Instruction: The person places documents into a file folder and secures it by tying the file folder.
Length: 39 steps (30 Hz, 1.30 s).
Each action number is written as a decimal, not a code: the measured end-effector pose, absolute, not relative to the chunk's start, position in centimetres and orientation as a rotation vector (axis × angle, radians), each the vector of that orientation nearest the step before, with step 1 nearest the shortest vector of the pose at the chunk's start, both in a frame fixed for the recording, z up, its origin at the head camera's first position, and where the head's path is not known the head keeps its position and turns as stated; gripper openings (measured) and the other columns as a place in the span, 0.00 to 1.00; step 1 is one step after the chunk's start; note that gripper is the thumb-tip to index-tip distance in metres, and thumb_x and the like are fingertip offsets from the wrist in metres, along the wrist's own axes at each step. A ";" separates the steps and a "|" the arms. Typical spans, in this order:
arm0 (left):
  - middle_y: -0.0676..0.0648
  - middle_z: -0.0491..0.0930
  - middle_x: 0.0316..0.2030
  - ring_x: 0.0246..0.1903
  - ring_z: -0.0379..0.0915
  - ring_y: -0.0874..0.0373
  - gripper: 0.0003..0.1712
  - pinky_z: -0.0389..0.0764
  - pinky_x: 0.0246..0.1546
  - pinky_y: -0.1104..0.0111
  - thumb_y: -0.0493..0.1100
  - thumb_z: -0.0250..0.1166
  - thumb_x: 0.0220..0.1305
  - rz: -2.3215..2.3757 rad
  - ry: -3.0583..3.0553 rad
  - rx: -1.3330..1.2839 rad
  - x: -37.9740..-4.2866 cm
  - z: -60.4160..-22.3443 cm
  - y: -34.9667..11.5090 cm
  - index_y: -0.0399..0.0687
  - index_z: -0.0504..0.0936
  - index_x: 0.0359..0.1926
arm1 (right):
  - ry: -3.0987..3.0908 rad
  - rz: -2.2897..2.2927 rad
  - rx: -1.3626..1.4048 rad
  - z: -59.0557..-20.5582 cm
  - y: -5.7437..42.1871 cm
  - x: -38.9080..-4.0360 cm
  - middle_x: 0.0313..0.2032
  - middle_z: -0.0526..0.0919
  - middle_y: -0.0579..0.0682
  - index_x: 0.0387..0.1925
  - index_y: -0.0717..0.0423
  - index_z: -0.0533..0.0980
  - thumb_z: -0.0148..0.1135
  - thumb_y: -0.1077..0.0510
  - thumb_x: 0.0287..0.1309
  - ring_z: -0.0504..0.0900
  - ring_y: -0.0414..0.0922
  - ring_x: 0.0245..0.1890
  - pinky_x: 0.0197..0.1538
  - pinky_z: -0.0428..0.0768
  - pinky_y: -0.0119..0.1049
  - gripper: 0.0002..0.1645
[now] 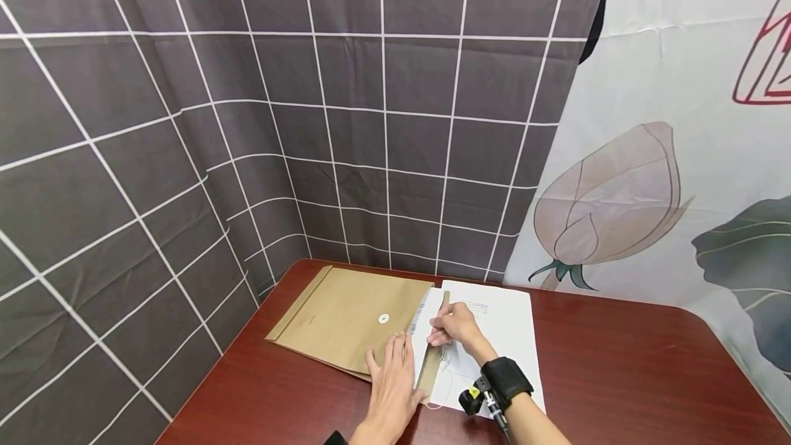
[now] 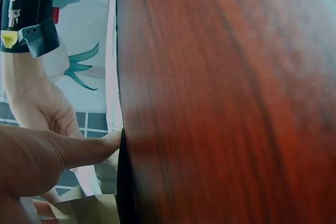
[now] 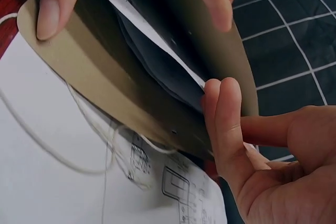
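Note:
A tan string-tie document envelope [image 1: 346, 314] lies at the table's left with its mouth facing right. My left hand [image 1: 392, 380] rests over the mouth, its thumb [image 3: 49, 19] pressing the flap [image 3: 79, 61] and its fingers at the envelope's upper side. White printed paper [image 1: 422, 314] and dark layers [image 3: 152, 66] show inside the opening. My right hand [image 1: 457, 327] is at the far part of the mouth, its fingertips [image 3: 226, 98] pinching the end of the white paper. The left thumb [image 2: 97, 149] also appears in the left wrist view, against the flap's edge.
Printed white sheets [image 1: 494, 335] lie right of the envelope, partly beneath its flap. A loose white string [image 3: 89, 169] trails over them. Reddish-brown tabletop [image 1: 618, 369] extends to the right. A grey checked cloth [image 1: 346, 122] and a flower-printed white cloth [image 1: 605, 198] hang behind.

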<state>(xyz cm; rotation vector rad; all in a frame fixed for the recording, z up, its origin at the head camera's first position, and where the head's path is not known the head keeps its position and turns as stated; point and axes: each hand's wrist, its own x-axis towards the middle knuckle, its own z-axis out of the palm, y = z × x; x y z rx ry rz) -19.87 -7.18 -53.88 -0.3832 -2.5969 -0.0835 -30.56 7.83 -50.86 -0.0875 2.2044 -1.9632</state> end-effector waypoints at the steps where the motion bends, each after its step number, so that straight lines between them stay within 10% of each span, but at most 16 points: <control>1: 0.41 0.67 0.59 0.61 0.59 0.48 0.62 0.60 0.53 0.38 0.59 0.79 0.30 -0.081 -2.597 -0.383 -19.9 -53.9 -7.2 0.33 0.64 0.66 | 2.191 -1.976 -0.090 -50.9 7.6 -30.6 0.16 0.80 0.58 0.29 0.72 0.69 0.54 0.74 0.57 0.82 0.47 0.15 0.23 0.81 0.37 0.02; 39: 0.42 0.67 0.61 0.62 0.58 0.48 0.62 0.59 0.53 0.38 0.64 0.76 0.32 -0.050 -2.638 -0.394 -20.0 -54.1 -7.2 0.34 0.65 0.66 | 2.602 -1.849 -0.136 -52.6 4.2 -31.3 0.12 0.79 0.55 0.23 0.70 0.80 0.52 0.74 0.45 0.79 0.43 0.09 0.21 0.80 0.35 0.10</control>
